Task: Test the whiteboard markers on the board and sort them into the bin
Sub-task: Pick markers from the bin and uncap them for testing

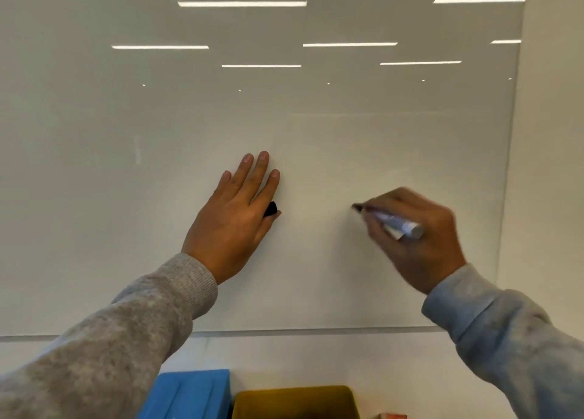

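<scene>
Colours at the glossy off-white whiteboard (284,118)

The board is pale greyish white, streaked with bright white reflected light strips; the thin cylindrical marker (395,221) has a white barrel with purple-blue print and a dark tip; the small black plastic cap (270,209) is plain; both knitted sleeves (126,330) are heathered grey; the rectangular plastic bin (192,393) is blue, the neighbouring plastic bin (294,401) mustard yellow.
</scene>
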